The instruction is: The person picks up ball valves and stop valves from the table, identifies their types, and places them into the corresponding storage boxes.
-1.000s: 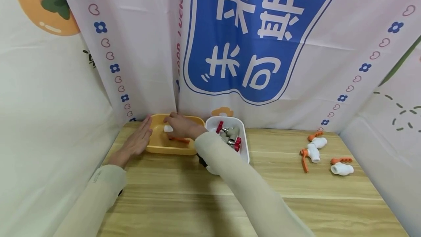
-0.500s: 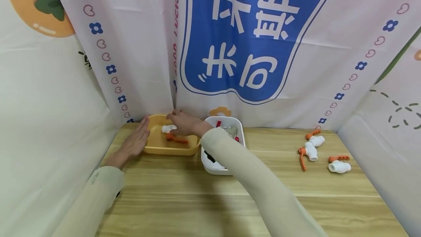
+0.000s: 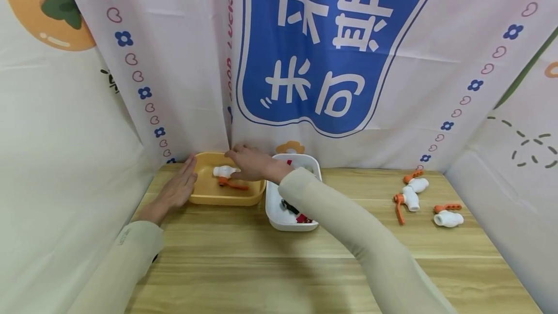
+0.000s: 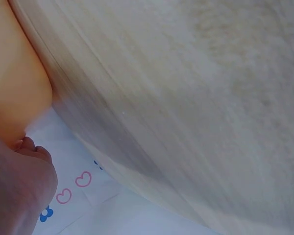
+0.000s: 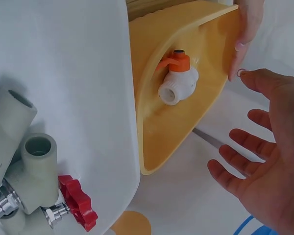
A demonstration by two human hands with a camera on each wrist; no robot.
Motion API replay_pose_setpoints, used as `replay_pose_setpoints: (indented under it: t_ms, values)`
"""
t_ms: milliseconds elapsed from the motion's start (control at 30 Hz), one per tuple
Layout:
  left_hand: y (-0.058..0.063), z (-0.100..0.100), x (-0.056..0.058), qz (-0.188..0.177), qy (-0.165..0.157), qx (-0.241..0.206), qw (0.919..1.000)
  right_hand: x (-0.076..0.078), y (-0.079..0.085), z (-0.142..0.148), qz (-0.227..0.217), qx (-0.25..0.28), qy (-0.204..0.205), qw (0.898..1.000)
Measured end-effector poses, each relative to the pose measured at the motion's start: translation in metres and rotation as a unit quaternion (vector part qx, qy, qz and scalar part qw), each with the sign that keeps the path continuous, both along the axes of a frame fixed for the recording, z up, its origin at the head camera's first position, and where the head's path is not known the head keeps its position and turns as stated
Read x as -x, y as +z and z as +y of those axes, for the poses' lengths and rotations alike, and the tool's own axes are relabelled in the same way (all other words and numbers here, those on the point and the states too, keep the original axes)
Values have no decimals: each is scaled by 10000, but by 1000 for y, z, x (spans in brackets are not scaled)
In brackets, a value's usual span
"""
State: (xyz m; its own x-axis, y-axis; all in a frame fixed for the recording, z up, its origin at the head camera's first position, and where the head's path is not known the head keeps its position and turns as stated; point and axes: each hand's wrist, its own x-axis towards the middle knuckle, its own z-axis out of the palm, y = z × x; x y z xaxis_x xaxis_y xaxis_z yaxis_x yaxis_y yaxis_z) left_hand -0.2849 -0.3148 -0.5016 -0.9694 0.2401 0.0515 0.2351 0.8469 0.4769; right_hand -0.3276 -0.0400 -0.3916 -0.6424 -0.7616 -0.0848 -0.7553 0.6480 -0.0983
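As R hand [image 3: 253,164] comes free, white valve [image 3: 224,172] stays in yellow tray [image 3: 224,200]

From my remote seat I compare the head cam w/ its view of approx. 1 sec. ago; at that time the R hand was bent over the white valve and covered most of it; now it has drawn back a little toward the white box [image 3: 292,227], and nearly the whole valve, w/ its orange lever [image 3: 235,185], can be seen on the floor of the yellow tray.

In the R wrist view I can verify the fingers: they are spread and slightly bent, thumb well apart, w/ nothing between them; the L hand [image 3: 176,188] did not leave its place, as far as I can tell; its fingers lie straight against the L end of the tray and grip no object; if they press or only touch, I cannot say; the L wrist cam gives me little help.

Because the R arm has shifted also, more of the white box is uncovered; at its near end I observe a black part [image 3: 289,206] and a red knob [image 3: 302,218]; the R wrist cam shows grey-green fittings [image 5: 39,164] inside.

For the work in hand I judge as follows: the release of this valve is prob. done, so the R hand is available again; three similar valves [image 3: 411,199] lie on the wooden table [image 3: 218,256] at the R side, well apart from both containers, i.e. not yet in any of them.
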Motion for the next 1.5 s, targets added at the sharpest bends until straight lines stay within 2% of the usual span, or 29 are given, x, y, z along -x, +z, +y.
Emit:
replay_pose_setpoints:
  t_ms: [533,733,1067,1500]
  values:
    - [-1,1,0,-70,63,-6,10000,-25,26,29,358,-110,-33,9993]
    - [-1,1,-2,-102,85,5,9999,-32,31,44,512,-74,-41,9987]
    - [0,2,-1,-55,67,8,10000,-40,33,75,575,168,-142,9981]
    - [-2,3,0,-38,77,-90,9999,-34,17,132,570,392,-505,9963]
